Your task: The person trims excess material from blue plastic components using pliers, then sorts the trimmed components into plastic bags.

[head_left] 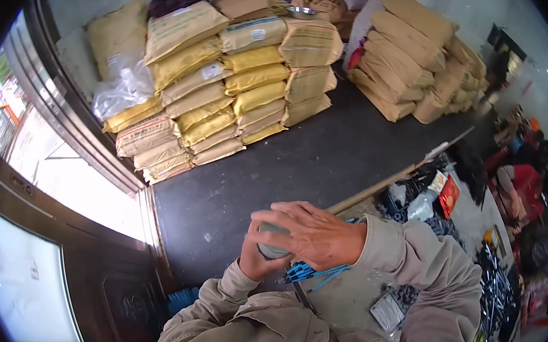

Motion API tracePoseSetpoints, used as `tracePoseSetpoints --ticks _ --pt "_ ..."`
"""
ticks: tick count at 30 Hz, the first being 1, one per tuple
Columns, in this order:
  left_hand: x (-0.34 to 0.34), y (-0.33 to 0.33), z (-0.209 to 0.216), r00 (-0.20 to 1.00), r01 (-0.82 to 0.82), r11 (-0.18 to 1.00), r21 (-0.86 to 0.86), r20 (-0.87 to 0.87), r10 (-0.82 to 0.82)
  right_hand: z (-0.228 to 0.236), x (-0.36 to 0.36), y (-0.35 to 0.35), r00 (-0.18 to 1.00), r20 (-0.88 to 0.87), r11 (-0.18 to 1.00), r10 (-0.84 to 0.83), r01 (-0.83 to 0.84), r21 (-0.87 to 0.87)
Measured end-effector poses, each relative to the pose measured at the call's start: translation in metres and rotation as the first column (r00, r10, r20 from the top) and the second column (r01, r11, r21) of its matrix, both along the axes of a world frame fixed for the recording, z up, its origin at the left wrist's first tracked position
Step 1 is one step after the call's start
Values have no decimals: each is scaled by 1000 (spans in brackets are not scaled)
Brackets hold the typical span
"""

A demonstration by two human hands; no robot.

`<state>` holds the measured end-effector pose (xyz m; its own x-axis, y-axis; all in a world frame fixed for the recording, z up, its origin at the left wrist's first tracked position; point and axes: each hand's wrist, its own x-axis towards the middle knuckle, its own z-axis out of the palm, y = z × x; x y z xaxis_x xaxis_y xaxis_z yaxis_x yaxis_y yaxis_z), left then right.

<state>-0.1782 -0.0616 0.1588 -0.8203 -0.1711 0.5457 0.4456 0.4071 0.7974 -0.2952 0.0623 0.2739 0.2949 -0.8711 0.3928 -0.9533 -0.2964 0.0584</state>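
Head view: left hand (256, 260) wraps a grey cylinder (274, 228) from the side, fingertips mostly hidden, while right hand (321, 237) closes part-bent fingers across it, presumably opposed for steadiness.

White glare from doorway (79, 175), bent edges

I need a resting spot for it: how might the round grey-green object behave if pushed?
The round grey-green object is probably stiff: its curved edge looks undented between the left hand and right hand. It could roll on its side, given that rounded outline. Its weight is unclear: the hands cover much of it.
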Motion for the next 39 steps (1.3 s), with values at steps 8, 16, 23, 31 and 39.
tracePoseSetpoints --ticks 8,16,23,31,39 --pt "17 -9 6 986 -97 850 518 164 12 18 17 -36 910 114 751 -400 253 610" --pt "16 -35 -6 993 63 988 139 92 -76 21 8 -42 982 156 888 105 -163 430" --pt "-2 -38 -1 942 280 959 -30 -184 -281 26 2 -34 932 290 886 218 -313 343" --pt "0 -27 15 890 455 891 -2 -27 -455 41 14 -9 964 110 910 243 -266 318" --pt "8 -18 10 896 364 853 375 108 -430 64 -19 18 867 481 991 -130 132 30"
